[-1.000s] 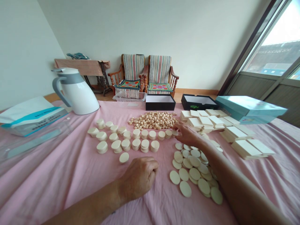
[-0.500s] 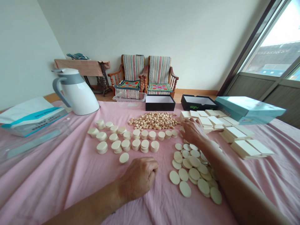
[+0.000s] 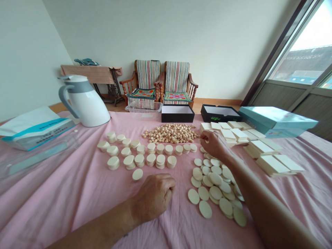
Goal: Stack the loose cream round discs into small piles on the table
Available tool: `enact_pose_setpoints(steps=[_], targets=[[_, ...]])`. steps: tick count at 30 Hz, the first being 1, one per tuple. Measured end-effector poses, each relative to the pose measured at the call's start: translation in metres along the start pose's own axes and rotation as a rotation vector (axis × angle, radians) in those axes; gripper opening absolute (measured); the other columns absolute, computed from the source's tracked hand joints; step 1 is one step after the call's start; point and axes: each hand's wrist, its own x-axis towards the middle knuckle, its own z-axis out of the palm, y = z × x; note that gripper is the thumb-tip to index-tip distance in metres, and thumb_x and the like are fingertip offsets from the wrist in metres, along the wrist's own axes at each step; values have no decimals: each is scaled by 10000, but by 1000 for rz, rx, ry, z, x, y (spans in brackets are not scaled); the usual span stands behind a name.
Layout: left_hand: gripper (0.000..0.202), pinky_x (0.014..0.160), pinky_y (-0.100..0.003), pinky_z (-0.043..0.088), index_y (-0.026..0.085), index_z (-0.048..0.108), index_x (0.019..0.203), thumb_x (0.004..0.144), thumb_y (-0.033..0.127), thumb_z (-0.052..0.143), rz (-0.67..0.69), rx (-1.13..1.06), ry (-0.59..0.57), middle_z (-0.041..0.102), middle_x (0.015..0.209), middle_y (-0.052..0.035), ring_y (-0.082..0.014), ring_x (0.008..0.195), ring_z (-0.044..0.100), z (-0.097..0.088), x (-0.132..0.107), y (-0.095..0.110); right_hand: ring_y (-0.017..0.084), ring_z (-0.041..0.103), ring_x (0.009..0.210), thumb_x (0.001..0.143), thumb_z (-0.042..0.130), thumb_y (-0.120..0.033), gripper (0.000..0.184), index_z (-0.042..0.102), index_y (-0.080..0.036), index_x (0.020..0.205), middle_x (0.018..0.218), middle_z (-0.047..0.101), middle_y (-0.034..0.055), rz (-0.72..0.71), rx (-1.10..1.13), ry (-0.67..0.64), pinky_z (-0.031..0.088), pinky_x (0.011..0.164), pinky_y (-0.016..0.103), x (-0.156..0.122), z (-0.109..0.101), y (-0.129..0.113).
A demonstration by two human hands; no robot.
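Head view: right hand [image 3: 214,145] curled, grip unclear, just beside wooden beads [image 3: 169,134] and above loose flat discs [image 3: 215,178]. Left hand [image 3: 153,197] closed into a fist, anything inside hidden, on pink cloth [image 3: 64,197] near stacked discs [image 3: 139,159].

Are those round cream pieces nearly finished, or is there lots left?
Partway, it seems. Looks done: the short stacks of cream discs in rows. In hand: the right hand is at the edge of the small wooden pieces, and the left hand rests in a fist. Left: the loose flat discs lying spread out.
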Motion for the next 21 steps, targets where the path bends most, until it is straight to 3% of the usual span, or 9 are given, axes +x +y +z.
enact_pose_setpoints(steps=[7, 14, 21], targets=[[162, 596, -245, 318, 165, 395, 605, 712, 44, 397, 6, 11, -8, 511, 644, -2, -123, 636, 478, 0, -1, -1, 132, 609, 586, 720, 488, -178, 248, 658, -184, 901, 682, 666, 7, 0, 471, -174, 435, 561, 226, 5, 10, 11], [158, 603, -242, 319, 164, 398, 611, 715, 46, 405, 1, 12, -11, 515, 646, -1, -121, 642, 481, 1, -1, -2, 143, 633, 572, 686, 527, -190, 105, 613, -183, 747, 648, 672, 8, 86, 427, -93, 457, 548, 231, 4, 23, 2], [161, 587, -245, 311, 163, 396, 603, 713, 46, 408, 3, 10, -19, 513, 641, 0, -119, 629, 480, 0, -1, 0, 139, 629, 530, 721, 527, -227, 115, 620, -186, 774, 625, 655, -2, 81, 465, -109, 450, 519, 230, 6, 28, 1]])
